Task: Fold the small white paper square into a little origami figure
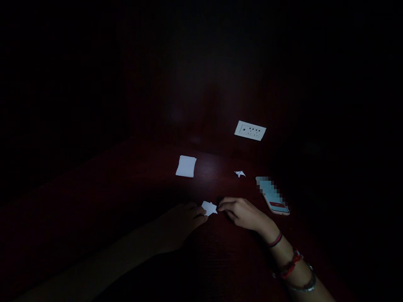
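The scene is very dark. A small folded piece of white paper [209,208] lies on the dark red wooden table [214,260]. My left hand [184,220] reaches in from the lower left and its fingertips pinch the paper's left side. My right hand [241,213], with bracelets on the wrist, has its fingers curled and pinched at the paper's right edge.
A square white sheet [186,166] lies farther back on the table. A tiny folded white paper figure [240,173] sits to its right. A phone [272,195] with a lit screen lies at the right. A white wall socket [250,130] is behind.
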A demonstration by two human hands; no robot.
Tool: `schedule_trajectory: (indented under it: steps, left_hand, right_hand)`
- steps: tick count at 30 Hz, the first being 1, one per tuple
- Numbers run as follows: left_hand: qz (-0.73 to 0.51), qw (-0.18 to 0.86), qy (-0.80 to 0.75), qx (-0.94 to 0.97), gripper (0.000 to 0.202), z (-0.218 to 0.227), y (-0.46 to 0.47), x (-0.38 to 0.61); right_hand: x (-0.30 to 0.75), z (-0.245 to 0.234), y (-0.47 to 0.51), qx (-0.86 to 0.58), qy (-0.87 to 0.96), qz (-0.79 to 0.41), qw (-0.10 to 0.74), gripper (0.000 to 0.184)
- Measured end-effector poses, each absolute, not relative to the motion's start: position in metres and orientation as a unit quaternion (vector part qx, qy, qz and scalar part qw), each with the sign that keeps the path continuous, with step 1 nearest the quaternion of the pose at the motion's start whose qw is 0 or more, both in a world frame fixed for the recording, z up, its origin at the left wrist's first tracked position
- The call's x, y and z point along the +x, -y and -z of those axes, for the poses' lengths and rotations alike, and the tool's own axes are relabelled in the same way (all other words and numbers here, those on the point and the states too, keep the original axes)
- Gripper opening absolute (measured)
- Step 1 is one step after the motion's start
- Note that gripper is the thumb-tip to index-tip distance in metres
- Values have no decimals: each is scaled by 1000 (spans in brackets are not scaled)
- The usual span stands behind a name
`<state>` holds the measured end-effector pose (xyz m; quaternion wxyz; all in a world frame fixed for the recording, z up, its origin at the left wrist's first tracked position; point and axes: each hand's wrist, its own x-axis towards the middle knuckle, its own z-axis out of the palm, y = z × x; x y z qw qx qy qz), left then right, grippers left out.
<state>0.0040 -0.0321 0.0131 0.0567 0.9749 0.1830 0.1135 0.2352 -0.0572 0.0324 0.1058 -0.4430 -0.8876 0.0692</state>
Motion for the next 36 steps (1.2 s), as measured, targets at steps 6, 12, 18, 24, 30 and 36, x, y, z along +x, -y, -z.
schedule_trajectory:
  steps: [6, 12, 18, 24, 30, 36]
  left_hand:
    - [-116, 56, -183, 975, 40, -11, 31, 5]
    - [-124, 51, -159, 978, 35, -13, 26, 6]
    - [-113, 40, -164, 979, 31, -16, 21, 13]
    - [-112, 8, -159, 981, 37, -17, 22, 14]
    - [-121, 20, -159, 980, 37, -18, 23, 15]
    - [-117, 45, -164, 978, 39, -18, 21, 14]
  right_hand:
    - [234, -26, 50, -435, 875, -109, 180, 23]
    - [225, -25, 49, -487, 828, -110, 253, 6]
    - [215, -14, 45, -483, 817, -156, 275, 8]
    - [216, -8, 41, -493, 802, -194, 274, 8]
    - [216, -6, 37, -515, 779, -226, 279, 9]
    - [214, -7, 34, -558, 712, -304, 297, 9]
